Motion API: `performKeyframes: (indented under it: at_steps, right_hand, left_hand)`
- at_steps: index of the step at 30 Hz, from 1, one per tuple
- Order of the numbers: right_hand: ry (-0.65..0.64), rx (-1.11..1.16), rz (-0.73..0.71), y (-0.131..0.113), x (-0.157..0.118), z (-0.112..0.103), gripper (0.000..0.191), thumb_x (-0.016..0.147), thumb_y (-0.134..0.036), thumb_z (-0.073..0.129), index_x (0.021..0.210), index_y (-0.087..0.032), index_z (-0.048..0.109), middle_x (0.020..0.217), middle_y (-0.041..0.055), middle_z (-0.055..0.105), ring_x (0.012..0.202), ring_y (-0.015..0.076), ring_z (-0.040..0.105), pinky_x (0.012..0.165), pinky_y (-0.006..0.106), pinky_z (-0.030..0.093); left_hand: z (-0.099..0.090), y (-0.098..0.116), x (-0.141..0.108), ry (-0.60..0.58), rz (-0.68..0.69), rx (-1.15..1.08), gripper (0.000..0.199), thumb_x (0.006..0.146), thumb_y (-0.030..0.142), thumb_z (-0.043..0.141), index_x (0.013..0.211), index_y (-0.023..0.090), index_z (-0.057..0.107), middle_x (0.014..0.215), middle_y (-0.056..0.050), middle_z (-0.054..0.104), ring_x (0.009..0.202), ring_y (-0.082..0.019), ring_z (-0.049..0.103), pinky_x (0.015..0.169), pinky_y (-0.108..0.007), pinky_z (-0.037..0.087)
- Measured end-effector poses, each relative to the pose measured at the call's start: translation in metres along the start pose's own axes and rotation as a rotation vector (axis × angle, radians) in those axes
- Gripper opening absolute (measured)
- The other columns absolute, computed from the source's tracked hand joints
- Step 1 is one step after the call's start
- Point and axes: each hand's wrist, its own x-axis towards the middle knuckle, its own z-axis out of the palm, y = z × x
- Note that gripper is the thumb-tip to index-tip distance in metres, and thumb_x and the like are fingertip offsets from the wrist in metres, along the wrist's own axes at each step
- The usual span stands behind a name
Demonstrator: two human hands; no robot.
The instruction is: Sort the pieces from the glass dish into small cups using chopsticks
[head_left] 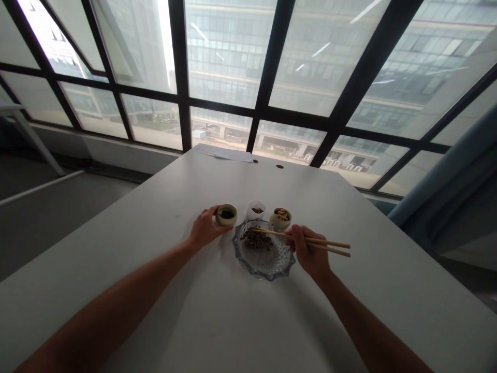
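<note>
My left hand [205, 228] grips a small round cup [226, 220] with dark contents, its thumb and fingers around the sides. In my right hand [308, 251] is a pair of chopsticks [328, 242], held across the glass plate with their tips at a heap of small dark brown pieces [256, 239]. The scalloped clear glass plate [267, 269] lies between my hands, the heap on its far left part. Just behind it stand a small white cup [261, 206] with some dark pieces inside and a second round cup [280, 224] holding yellowish-brown pieces.
The white table [186, 316] reaches toward the large window. Paper sheets [229, 154] lie at its far edge, near two round holes in the tabletop. A blue curtain [446, 176] hangs at the right, and a white metal frame [37, 140] stands at the left.
</note>
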Motion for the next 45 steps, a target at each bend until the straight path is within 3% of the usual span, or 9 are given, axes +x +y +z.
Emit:
performKeyframes:
  at_steps: [7, 17, 24, 27, 29, 33, 36, 41, 45]
  right_hand:
    - [-0.015, 0.064, 0.072, 0.011, -0.002, 0.006, 0.051, 0.093, -0.062, 0.057, 0.073, -0.017, 0.070, 0.056, 0.0037, 0.065, 0.042, 0.0135, 0.057, 0.039, 0.021, 0.045]
    - [0.301, 0.483, 0.457, 0.035, -0.004, -0.004, 0.059, 0.070, -0.073, 0.074, 0.068, -0.015, 0.065, 0.050, 0.0033, 0.061, 0.036, 0.0116, 0.051, 0.031, 0.020, 0.039]
    - [0.406, 0.554, 0.454, 0.040, -0.007, -0.005, 0.062, 0.065, -0.076, 0.075, 0.067, -0.014, 0.063, 0.052, 0.0039, 0.062, 0.039, 0.0125, 0.053, 0.031, 0.020, 0.041]
    - [0.442, 0.551, 0.419, 0.040, -0.009, -0.005, 0.063, 0.067, -0.077, 0.073, 0.068, -0.014, 0.063, 0.050, 0.0027, 0.060, 0.040, 0.0130, 0.054, 0.032, 0.020, 0.042]
    - [0.460, 0.553, 0.412, 0.041, -0.010, -0.004, 0.064, 0.068, -0.078, 0.071, 0.070, -0.014, 0.064, 0.049, 0.0020, 0.060, 0.040, 0.0124, 0.054, 0.033, 0.020, 0.043]
    - [0.490, 0.554, 0.404, 0.044, -0.014, -0.004, 0.064, 0.069, -0.078, 0.070, 0.070, -0.015, 0.063, 0.050, 0.0017, 0.060, 0.041, 0.0130, 0.055, 0.034, 0.021, 0.044]
    - [0.491, 0.535, 0.387, 0.045, -0.015, -0.004, 0.063, 0.071, -0.078, 0.068, 0.071, -0.015, 0.063, 0.051, 0.0024, 0.061, 0.040, 0.0138, 0.055, 0.034, 0.022, 0.044]
    - [0.509, 0.540, 0.383, 0.043, -0.015, -0.005, 0.064, 0.072, -0.078, 0.067, 0.071, -0.015, 0.063, 0.050, 0.0020, 0.061, 0.038, 0.0131, 0.054, 0.034, 0.023, 0.043]
    - [0.527, 0.526, 0.348, 0.039, -0.013, -0.006, 0.065, 0.074, -0.080, 0.065, 0.071, -0.015, 0.062, 0.052, 0.0028, 0.062, 0.039, 0.0133, 0.054, 0.037, 0.024, 0.044]
  left_hand:
    - [-0.003, 0.003, 0.000, -0.030, -0.009, 0.017, 0.067, 0.066, 0.047, 0.082, 0.125, 0.023, 0.060, 0.112, -0.008, 0.071, 0.104, -0.028, 0.066, 0.096, -0.040, 0.050]
    - [-0.002, 0.001, 0.001, -0.049, -0.023, 0.037, 0.067, 0.067, 0.050, 0.080, 0.124, 0.021, 0.059, 0.112, -0.009, 0.070, 0.105, -0.028, 0.065, 0.092, -0.040, 0.051]
    - [0.001, -0.004, 0.005, 0.013, 0.019, 0.047, 0.081, 0.069, 0.056, 0.075, 0.133, 0.014, 0.048, 0.128, -0.017, 0.061, 0.117, -0.032, 0.060, 0.101, -0.048, 0.048]
    - [0.000, 0.013, 0.014, 0.063, 0.101, 0.102, 0.076, 0.077, 0.056, 0.069, 0.136, 0.015, 0.045, 0.136, -0.018, 0.057, 0.127, -0.033, 0.053, 0.107, -0.050, 0.043]
    - [0.002, 0.034, 0.022, 0.031, 0.155, 0.158, 0.070, 0.080, 0.054, 0.067, 0.135, 0.016, 0.047, 0.138, -0.017, 0.057, 0.131, -0.033, 0.050, 0.109, -0.049, 0.041]
    - [0.018, 0.078, 0.042, -0.161, 0.179, 0.258, 0.070, 0.082, 0.052, 0.066, 0.138, 0.015, 0.045, 0.138, -0.017, 0.058, 0.130, -0.032, 0.051, 0.110, -0.048, 0.038]
    - [0.032, 0.098, 0.058, -0.295, 0.116, 0.344, 0.075, 0.081, 0.053, 0.067, 0.141, 0.013, 0.042, 0.136, -0.020, 0.059, 0.129, -0.035, 0.052, 0.108, -0.049, 0.038]
    - [0.047, 0.101, 0.072, -0.369, 0.027, 0.379, 0.074, 0.081, 0.050, 0.067, 0.140, 0.015, 0.040, 0.123, -0.019, 0.067, 0.117, -0.035, 0.062, 0.098, -0.046, 0.046]
    - [0.049, 0.091, 0.071, -0.274, 0.196, 0.297, 0.075, 0.076, 0.038, 0.074, 0.140, 0.017, 0.040, 0.122, -0.015, 0.068, 0.113, -0.031, 0.064, 0.097, -0.042, 0.048]
